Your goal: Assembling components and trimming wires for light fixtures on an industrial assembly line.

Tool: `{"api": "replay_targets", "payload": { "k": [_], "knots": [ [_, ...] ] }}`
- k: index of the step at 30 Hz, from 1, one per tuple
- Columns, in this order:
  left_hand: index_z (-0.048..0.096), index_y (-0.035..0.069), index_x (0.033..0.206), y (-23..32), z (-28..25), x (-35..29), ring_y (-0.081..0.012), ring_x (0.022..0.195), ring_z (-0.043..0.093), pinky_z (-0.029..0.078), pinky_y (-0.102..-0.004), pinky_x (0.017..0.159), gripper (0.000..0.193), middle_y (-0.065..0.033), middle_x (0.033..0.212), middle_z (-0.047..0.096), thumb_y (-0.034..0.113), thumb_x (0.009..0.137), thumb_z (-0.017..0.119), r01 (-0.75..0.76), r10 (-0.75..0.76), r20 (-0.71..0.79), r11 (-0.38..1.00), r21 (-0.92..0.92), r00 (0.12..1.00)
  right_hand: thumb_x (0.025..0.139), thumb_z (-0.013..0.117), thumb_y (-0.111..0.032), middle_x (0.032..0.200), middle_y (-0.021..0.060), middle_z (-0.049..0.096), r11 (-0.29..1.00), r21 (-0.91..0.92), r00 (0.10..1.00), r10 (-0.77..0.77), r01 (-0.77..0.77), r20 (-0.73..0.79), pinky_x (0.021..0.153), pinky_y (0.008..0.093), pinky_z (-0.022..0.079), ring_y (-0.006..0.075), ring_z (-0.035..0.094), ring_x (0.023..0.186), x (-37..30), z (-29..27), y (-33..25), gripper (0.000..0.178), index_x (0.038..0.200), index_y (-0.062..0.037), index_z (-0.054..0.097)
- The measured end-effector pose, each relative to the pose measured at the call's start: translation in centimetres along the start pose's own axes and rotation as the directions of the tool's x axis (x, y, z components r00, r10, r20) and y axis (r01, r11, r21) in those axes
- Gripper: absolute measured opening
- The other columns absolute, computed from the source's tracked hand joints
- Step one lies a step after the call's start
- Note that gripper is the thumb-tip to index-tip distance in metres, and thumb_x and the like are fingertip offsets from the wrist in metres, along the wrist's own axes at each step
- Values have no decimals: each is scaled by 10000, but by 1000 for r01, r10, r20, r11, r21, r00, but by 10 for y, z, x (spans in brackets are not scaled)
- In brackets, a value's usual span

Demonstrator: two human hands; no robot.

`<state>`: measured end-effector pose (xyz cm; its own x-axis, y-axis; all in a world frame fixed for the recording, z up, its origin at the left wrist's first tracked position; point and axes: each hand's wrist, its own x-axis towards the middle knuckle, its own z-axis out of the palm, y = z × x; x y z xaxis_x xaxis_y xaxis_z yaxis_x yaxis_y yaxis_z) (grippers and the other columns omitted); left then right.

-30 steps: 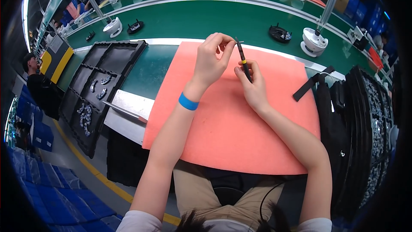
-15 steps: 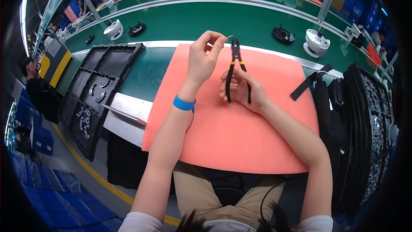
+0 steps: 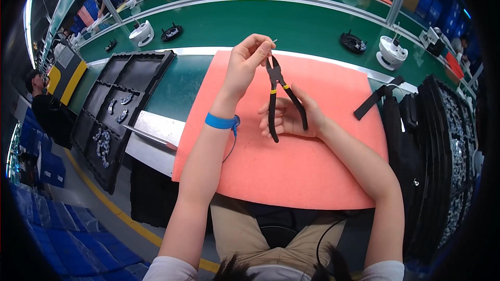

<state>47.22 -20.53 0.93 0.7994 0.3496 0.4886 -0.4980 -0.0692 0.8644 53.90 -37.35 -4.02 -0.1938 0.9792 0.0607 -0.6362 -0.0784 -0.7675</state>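
Observation:
My left hand [image 3: 246, 63], with a blue wrist strap [image 3: 221, 121] below it, is raised over the far part of the pink foam mat [image 3: 245, 161]. Its thumb and forefinger pinch a small thin piece [image 3: 275, 40], whose tip sticks out to the right; too little shows to tell its kind. In my right hand [image 3: 311, 112] is a pair of cutting pliers [image 3: 276, 75] with black handles and yellow bands. The handles are spread and the jaws parted, pointing up just beside my left fingertips. Whether the jaws touch the piece is hard to make out.
Left of the mat lies a black divided tray [image 3: 136, 75] holding several small curved metal parts [image 3: 103, 148]. A green conveyor [image 3: 250, 21] carries white devices [image 3: 390, 52] and black bases [image 3: 353, 42]. Stacked black trays [image 3: 437, 151] stand at right. People sit across the line.
The pliers have come left and down, close to my left fingertips, and their jaws and handles have spread. My left hand has shifted slightly left. Items on the near conveyor have moved right.

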Motion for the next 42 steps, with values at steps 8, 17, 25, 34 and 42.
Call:
{"api": "replay_targets", "payload": {
  "k": [8, 17, 25, 34, 42],
  "knots": [
    [589, 45, 941, -2, 0, -1, -48, 771, 484, 419, -203, 698, 130, 20, 863, 545, 166, 949, 542, 55, -54, 104, 999, -1, 993, 881, 293, -687, 1066, 193, 610, 992, 116, 997, -61, 56, 42, 930, 449, 425, 304, 590, 1021, 1, -5, 0, 830, 1219, 39, 509],
    [603, 46, 918, -5, -1, -1, -48, 661, 442, 379, -192, 609, 122, 19, 747, 544, 158, 935, 558, 26, -21, 86, 998, -56, 996, 876, 292, -697, 1055, 190, 613, 990, 124, 997, -68, 65, 20, 920, 433, 432, 292, 596, 1009, 2, -5, -1, 833, 1219, 31, 509],
    [599, 57, 915, -7, -9, 0, -50, 667, 444, 387, -198, 622, 123, 23, 754, 545, 172, 936, 564, 30, -20, 117, 996, -79, 993, 878, 289, -696, 1054, 189, 609, 993, 104, 998, -56, 56, -6, 925, 431, 430, 289, 596, 1005, 2, -3, -1, 829, 1220, 27, 506],
    [603, 57, 944, -6, -11, -1, -55, 694, 460, 399, -200, 644, 128, 26, 796, 570, 182, 932, 576, 37, -24, 229, 998, -56, 973, 881, 283, -691, 1054, 181, 611, 995, 76, 998, -56, 57, -11, 922, 428, 432, 281, 597, 1003, 1, -3, -1, 826, 1222, 28, 507],
    [603, 68, 934, -2, -13, -1, -53, 751, 500, 410, -213, 671, 109, 35, 825, 588, 171, 930, 570, 16, -27, 276, 999, 41, 961, 909, 299, -640, 1026, 181, 622, 986, 154, 998, -66, 63, 18, 934, 413, 439, 272, 607, 986, 1, -3, -1, 791, 1209, 59, 516]
  ]
}}
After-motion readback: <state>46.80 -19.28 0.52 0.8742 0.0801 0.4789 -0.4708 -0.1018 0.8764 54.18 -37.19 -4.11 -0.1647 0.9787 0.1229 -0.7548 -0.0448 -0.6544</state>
